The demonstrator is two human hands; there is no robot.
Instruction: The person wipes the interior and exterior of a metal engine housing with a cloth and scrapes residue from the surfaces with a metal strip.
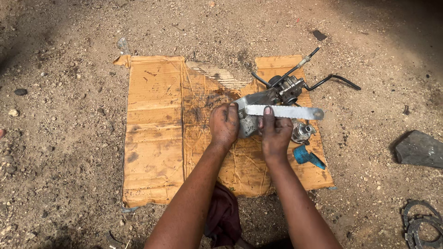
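Observation:
My left hand (pixel 224 123) grips a grey metal engine part (pixel 249 124) held over the cardboard sheet (pixel 157 133). My right hand (pixel 275 133) holds a flat silver blade (pixel 288 111), like a hacksaw blade, laid across the top of that part, with my thumb pressing on it. The blade sticks out to the right past my fingers. Both hands are greasy and touch each other around the part.
A carburettor with black hoses and a cable (pixel 288 87) lies at the cardboard's far right. A small round metal piece (pixel 302 132) and a blue tool (pixel 308 157) lie beside my right hand. A dark stone (pixel 419 149) and metal rings (pixel 420 226) sit on the gravel right. A dark red cloth (pixel 224 216) lies between my arms.

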